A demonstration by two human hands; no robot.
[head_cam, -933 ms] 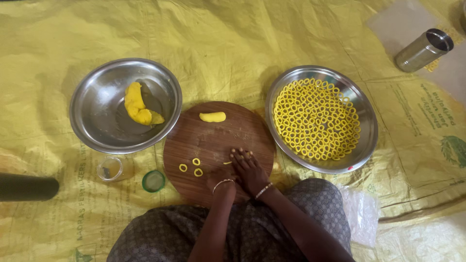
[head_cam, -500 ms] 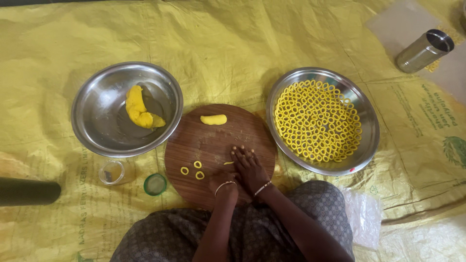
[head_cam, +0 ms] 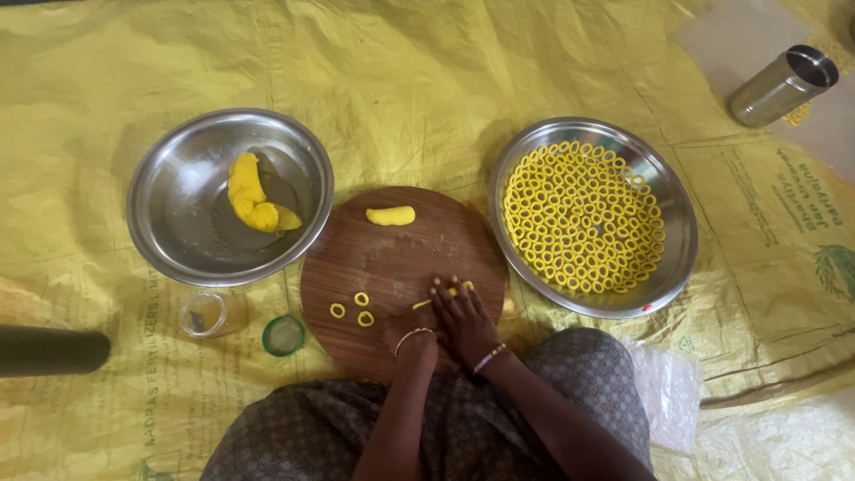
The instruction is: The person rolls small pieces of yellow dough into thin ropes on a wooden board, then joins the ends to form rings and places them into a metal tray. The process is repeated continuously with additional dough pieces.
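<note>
Your right hand (head_cam: 465,321) lies flat over your left hand (head_cam: 411,331) on the round wooden board (head_cam: 392,254), fingers (head_cam: 445,294) stretched out, pressing a thin yellow dough strip (head_cam: 426,303). Three dough rings (head_cam: 354,308) sit just left; dough lump (head_cam: 390,216) at the board's far edge.

The board (head_cam: 392,258) lies between two bowls: left bowl (head_cam: 178,240) holds dough (head_cam: 251,193), right bowl (head_cam: 670,223) holds rings (head_cam: 581,216). Both hands (head_cam: 459,319) rest on the board, three rings (head_cam: 354,308) left of them.
</note>
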